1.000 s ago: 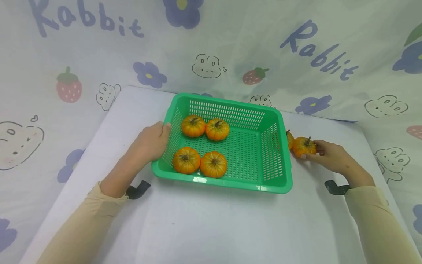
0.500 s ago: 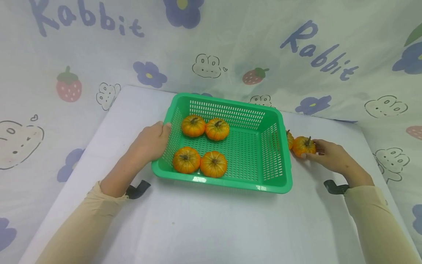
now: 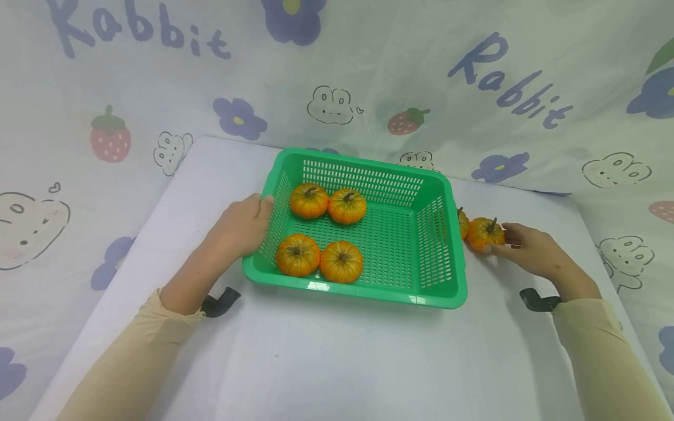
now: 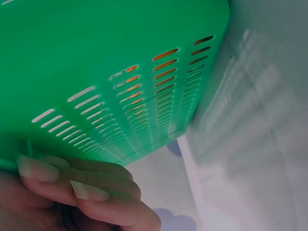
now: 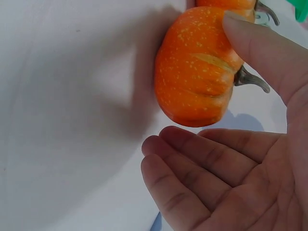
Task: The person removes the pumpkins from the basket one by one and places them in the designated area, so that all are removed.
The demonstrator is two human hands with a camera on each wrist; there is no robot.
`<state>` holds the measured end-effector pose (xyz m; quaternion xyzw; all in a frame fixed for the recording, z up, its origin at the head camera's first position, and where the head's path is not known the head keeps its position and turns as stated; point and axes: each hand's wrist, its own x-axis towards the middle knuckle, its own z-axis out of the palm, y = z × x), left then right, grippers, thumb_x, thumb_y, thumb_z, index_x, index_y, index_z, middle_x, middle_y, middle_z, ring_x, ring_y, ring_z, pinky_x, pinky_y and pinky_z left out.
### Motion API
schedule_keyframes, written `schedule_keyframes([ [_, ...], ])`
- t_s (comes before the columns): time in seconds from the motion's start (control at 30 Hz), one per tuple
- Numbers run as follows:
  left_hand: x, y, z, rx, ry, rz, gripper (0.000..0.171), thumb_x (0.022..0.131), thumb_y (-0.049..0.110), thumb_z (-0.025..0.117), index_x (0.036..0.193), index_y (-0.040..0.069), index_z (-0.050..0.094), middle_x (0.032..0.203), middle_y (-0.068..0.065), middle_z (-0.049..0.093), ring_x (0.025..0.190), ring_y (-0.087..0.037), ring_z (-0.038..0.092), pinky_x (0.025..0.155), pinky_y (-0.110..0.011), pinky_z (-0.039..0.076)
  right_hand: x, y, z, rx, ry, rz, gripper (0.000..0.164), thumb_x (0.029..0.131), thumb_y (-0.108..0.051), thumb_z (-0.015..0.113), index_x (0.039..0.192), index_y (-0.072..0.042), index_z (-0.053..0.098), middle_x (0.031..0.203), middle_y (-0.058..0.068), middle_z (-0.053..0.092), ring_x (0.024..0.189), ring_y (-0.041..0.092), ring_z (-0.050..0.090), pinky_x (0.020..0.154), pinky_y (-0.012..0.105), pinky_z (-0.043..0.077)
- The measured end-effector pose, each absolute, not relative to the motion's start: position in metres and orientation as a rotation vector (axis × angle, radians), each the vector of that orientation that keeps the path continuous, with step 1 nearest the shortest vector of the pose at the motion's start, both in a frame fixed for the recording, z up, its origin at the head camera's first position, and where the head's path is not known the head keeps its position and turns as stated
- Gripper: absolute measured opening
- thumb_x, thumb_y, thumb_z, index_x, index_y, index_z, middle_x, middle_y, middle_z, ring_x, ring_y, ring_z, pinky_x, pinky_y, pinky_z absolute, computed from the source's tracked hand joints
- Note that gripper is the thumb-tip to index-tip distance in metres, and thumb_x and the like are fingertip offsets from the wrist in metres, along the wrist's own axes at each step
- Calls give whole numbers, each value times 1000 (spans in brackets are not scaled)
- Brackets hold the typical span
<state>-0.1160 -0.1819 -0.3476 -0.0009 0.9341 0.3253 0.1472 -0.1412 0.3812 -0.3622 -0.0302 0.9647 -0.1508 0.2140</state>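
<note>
A green plastic basket with slotted walls stands on the table in the head view. Several small orange pumpkins sit inside, among them a back-left pumpkin and a front pumpkin. My left hand grips the basket's left rim; the left wrist view shows its fingers bent beneath the edge. Outside the right wall, a pumpkin touches another pumpkin, partly hidden by the basket. Beside the outer one is my right hand: its thumb overlaps the pumpkin, while straight fingers lie just apart from it.
A white-covered table carries everything. Behind it hangs a pale cloth printed with rabbits, flowers and strawberries. Black wrist devices show under both wrists.
My right hand has shifted very slightly to the right, its fingers easing off the outer pumpkin. The left hand, the basket and the pumpkins stay where they were.
</note>
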Motion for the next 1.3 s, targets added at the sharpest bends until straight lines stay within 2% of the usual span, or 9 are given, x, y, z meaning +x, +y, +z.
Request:
schedule_keyframes([
  [0.3,-115,-182,-346,-5,2690,927,58,113,49,15,115,2,49,85,-16,54,71,-29,58,58,-37,52,-137,379,-346,-131,2739,-378,90,103,-53,61,153,14,31,146,39,47,130,59,49,99,70,44],
  [0.93,-114,-181,-347,-3,2692,931,58,113,49,15,116,2,49,85,-16,54,72,-29,58,59,-37,52,-123,335,-299,-278,2850,-345,90,98,-55,69,156,5,37,152,34,44,131,61,47,98,74,42],
  [1.3,-114,-181,-347,2,2691,941,58,113,48,15,116,2,49,85,-17,54,70,-29,59,57,-37,52,-116,294,-279,-407,2862,-368,91,93,-57,74,156,-1,42,154,24,49,138,50,46,105,70,40],
])
